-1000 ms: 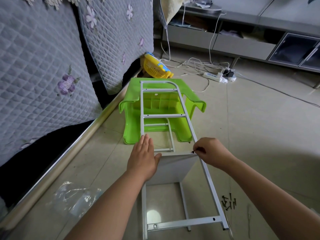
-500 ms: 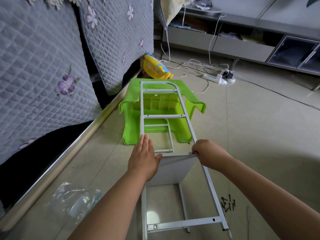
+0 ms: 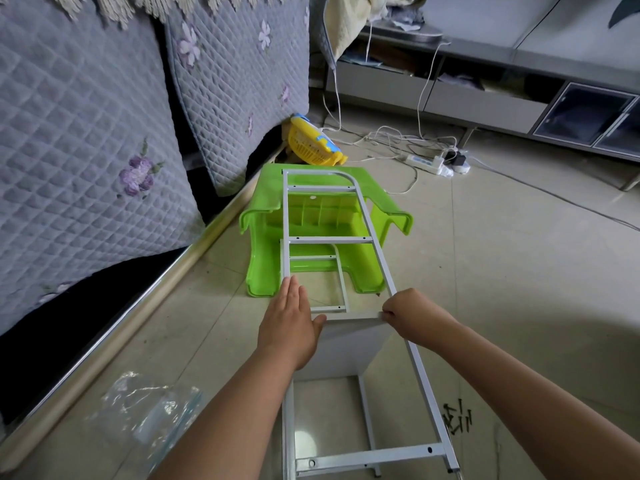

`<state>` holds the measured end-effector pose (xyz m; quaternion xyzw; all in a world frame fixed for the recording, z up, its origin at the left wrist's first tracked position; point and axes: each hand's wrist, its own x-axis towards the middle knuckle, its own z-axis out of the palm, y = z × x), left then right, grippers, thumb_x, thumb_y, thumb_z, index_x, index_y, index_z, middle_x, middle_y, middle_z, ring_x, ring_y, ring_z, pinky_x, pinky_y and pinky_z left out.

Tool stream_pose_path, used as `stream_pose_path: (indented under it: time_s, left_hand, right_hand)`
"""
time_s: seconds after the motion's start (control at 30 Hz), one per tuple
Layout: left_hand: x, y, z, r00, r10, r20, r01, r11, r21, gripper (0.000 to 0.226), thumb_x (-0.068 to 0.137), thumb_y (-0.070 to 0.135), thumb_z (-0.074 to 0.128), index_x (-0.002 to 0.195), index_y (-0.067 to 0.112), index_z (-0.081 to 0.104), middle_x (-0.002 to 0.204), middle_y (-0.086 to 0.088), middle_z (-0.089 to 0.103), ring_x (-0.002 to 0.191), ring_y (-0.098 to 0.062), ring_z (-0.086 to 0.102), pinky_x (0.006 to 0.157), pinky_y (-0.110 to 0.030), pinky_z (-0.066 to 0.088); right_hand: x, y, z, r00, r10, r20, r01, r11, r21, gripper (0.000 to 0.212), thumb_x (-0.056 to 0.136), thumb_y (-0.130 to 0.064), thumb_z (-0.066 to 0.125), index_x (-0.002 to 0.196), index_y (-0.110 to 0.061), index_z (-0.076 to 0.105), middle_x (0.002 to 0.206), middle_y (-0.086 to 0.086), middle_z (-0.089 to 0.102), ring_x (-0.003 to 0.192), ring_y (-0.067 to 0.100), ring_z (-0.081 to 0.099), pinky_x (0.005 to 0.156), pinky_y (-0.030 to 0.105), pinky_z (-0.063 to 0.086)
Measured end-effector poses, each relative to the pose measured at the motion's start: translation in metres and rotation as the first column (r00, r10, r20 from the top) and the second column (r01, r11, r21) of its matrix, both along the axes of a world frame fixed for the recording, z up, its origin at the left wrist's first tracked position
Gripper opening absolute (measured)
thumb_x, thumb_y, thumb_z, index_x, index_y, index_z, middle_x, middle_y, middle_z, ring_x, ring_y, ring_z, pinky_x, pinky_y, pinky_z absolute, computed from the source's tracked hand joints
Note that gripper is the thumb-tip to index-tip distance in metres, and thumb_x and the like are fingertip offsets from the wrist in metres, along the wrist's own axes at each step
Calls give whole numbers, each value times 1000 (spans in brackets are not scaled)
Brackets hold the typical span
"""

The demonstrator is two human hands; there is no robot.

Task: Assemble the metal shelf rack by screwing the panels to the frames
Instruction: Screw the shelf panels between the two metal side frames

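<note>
Panel [image 3: 346,344] stands on edge between the frames [image 3: 398,299] on the floor, my left hand [image 3: 289,320] flat against its left end, my right hand [image 3: 412,317] pinching the top corner at the rail; thin sheet, light, stiff, likely slippery, so I'd grip its edges.

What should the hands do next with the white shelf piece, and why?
Probably keep twisting the screw in. The right hand is curled at the corner where the white panel meets the frame rail, while the left hand lies flat, steadying it. More screws wait on the floor.
</note>
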<state>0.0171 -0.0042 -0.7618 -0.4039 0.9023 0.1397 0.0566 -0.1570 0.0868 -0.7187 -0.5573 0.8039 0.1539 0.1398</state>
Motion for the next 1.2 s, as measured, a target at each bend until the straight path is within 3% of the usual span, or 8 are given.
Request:
stream_pose_path:
  time_s: [0.1, 0.17, 0.23, 0.3, 0.57, 1.03, 1.13, 1.2]
  left_hand:
    - [-1, -1, 2, 1000, 1, -4, -1, 1000, 6, 67, 100, 43, 20, 148, 1, -3, 156, -13, -15, 143, -22, -17, 118, -31, -4]
    - [-1, -1, 1, 1000, 3, 0, -3, 1000, 12, 67, 100, 43, 20, 148, 1, -3, 155, -13, -15, 143, -22, -17, 118, -32, -4]
    - [-1, -1, 1, 1000, 2, 4, -2, 1000, 14, 68, 100, 43, 20, 148, 0, -3, 155, -14, -15, 143, -22, -17, 118, -33, -3]
    - [-1, -2, 0, 1000, 2, 1, -2, 1000, 13, 68, 100, 43, 21, 148, 0, -2, 155, -14, -15, 143, -22, -17, 119, -33, -2]
    - [-1, -2, 0, 1000, 1, -2, -1, 1000, 6, 68, 100, 43, 20, 147, 0, -2, 155, -14, -14, 143, -22, -17, 119, -33, -3]
    - [-1, -3, 1, 1000, -28, 9, 29, 998, -54, 66, 100, 44, 20, 148, 2, 4, 157, -13, -9, 144, -22, -12, 117, -29, -3]
    - [0, -2, 4, 997, -22, 71, 26, 997, -70, 65, 100, 44, 19, 148, 4, 5, 157, -12, -6, 145, -22, -11, 118, -33, 0]
    - [0, -2, 7, 993, -57, 107, 70, 991, -114, 62, 100, 43, 20, 149, 6, 8, 158, -9, -3, 145, -21, -8, 117, -37, 0]
  right_hand:
    - [2, -1, 1, 999, -20, 25, 20, 1000, 6, 45, 99, -27, 36, 57, -16, 28, 62, -1, 34, 78, 20, 45, 66, 24, 34]
    - [1, 2, 3, 995, -45, 84, 47, 999, -20, 35, 96, -29, 43, 65, -13, 41, 72, 2, 48, 85, 23, 51, 68, 26, 38]
    - [-1, 6, 7, 988, -47, 147, 58, 996, -72, 20, 91, -26, 50, 100, -9, 56, 100, 9, 58, 99, 25, 55, 78, 29, 44]
    - [-4, 11, 13, 983, -19, 182, 43, 991, -127, 34, 91, -18, 49, 125, -12, 53, 116, 9, 55, 107, 23, 53, 86, 27, 43]
    - [-8, 10, 7, 992, 102, 78, -88, 983, -164, 30, 97, -12, 37, 111, -7, 63, 114, 8, 59, 108, 21, 53, 88, 26, 40]
    - [2, 7, 1, 991, -121, 64, 132, 966, -222, 40, 98, -38, 37, 97, -5, 60, 101, 13, 57, 96, 29, 57, 68, 29, 37]
    - [-1, 17, 7, 913, -235, 334, 348, 876, -335, 55, 98, -43, 31, 90, 1, 63, 89, 16, 62, 89, 30, 59, 74, 33, 44]
    - [-10, 36, 7, 689, -311, 654, 632, 699, -334, 55, 99, -38, 30, 93, 5, 65, 78, 14, 61, 70, 26, 57, 69, 32, 46]
